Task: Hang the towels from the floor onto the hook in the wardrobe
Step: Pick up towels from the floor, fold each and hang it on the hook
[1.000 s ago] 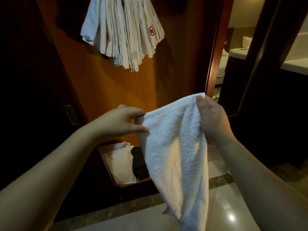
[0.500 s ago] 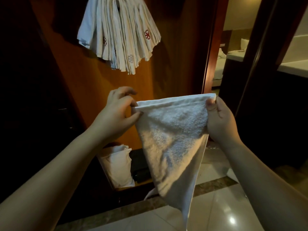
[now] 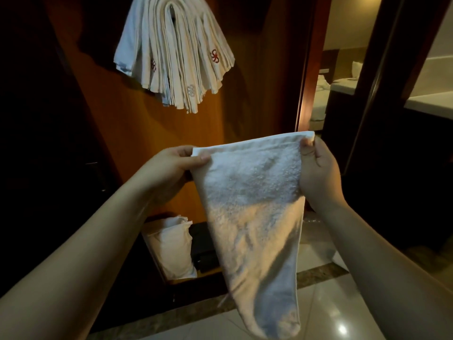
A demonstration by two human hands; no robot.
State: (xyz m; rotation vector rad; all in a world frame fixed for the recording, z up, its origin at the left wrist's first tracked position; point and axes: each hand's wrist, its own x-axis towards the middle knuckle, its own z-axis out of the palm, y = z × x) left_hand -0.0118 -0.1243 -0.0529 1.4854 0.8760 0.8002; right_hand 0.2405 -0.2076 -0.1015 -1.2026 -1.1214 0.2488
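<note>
You hold one white towel stretched between both hands at mid-frame. Your left hand pinches its upper left corner, thumb on the near face; your right hand pinches the upper right corner, which sits slightly higher. The top hem runs nearly level from left to right, and the cloth tapers down to a point toward the bottom of the frame, over the tiled floor. The bundle of hung towels fans out at upper left against the wooden wardrobe panel; the hook itself is hidden beneath them. That bundle lies above and left of your grip, nearer your left hand, so the lift will probably lead up and leftward.
</note>
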